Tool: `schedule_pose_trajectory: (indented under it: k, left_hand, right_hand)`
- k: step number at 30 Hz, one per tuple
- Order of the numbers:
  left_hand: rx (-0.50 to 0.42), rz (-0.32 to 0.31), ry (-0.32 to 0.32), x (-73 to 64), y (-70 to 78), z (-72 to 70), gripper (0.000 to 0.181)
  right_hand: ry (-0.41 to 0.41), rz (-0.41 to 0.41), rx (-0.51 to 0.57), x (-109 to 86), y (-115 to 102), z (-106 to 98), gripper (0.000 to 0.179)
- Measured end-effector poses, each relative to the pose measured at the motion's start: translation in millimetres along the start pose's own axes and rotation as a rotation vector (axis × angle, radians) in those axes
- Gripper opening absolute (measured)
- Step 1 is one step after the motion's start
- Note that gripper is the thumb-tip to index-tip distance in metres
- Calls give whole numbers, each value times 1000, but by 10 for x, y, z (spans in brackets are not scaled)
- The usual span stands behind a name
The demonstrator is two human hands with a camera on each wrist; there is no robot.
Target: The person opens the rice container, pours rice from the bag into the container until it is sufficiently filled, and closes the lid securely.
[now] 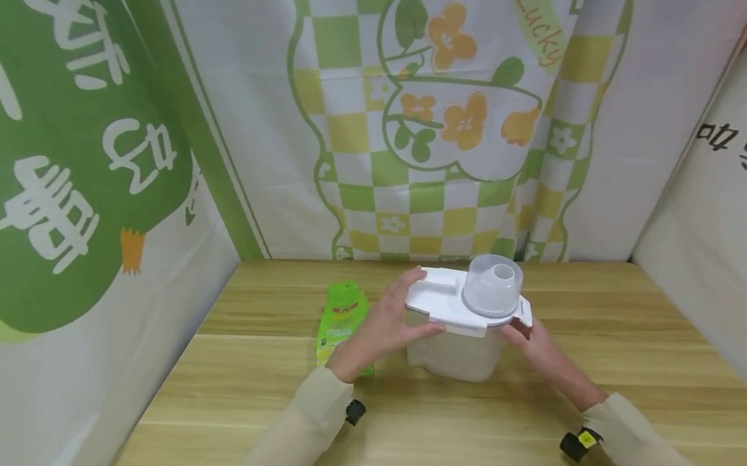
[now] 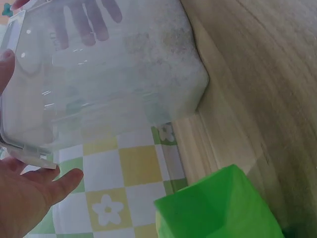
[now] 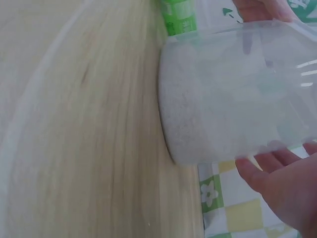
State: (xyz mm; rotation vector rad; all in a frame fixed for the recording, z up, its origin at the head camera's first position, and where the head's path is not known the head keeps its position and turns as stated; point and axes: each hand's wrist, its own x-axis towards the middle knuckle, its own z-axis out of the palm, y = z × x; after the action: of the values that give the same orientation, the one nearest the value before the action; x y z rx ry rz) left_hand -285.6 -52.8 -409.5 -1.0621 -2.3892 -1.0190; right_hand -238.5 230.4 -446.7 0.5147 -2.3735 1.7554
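Observation:
A translucent plastic storage container (image 1: 458, 354) stands upright on the table, with pale grainy contents low inside it. Its white lid (image 1: 436, 295) carries a clear cup (image 1: 489, 293) at the right end. My left hand (image 1: 384, 327) grips the lid's left end, thumb along the front edge and fingers reaching toward the back. Around the right end, below a white tab, my right hand (image 1: 536, 352) holds the container's side. In the left wrist view, fingers (image 2: 91, 25) show through the clear wall.
Left of the container lies a bright green printed pouch (image 1: 343, 316), partly behind my left wrist. The wood-grain table (image 1: 469, 437) ends at a checked, flowered curtain (image 1: 367, 153) at the back. Printed cloth walls stand on the left and right.

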Motion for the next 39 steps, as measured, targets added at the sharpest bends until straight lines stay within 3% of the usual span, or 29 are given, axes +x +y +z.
schedule_pose_trajectory:
  k: [7,13,21,25,29,34,39]
  left_hand:
    - [-49,22,-40,21,-47,-67,90]
    - [-62,54,-76,47,-99,-110,90]
    - [-67,75,-116,75,-138,-148,89]
    - [-78,70,-128,85,-136,-164,90]
    - [-70,69,-122,102,-143,-173,87]
    - [-32,58,-96,110,-173,-181,82]
    - [3,69,-44,116,-217,-176,75]
  right_hand:
    - [-47,-131,173,25,30,-72,60]
    - [-151,-242,136,92,28,-176,54]
    - [-202,-345,216,196,-48,-262,46]
    - [-221,-328,175,205,-66,-301,44]
    - [-187,-287,92,209,-78,-315,43]
    - [-127,-279,13,219,-80,-300,42]
    - [-109,-273,4,219,-93,-293,40]
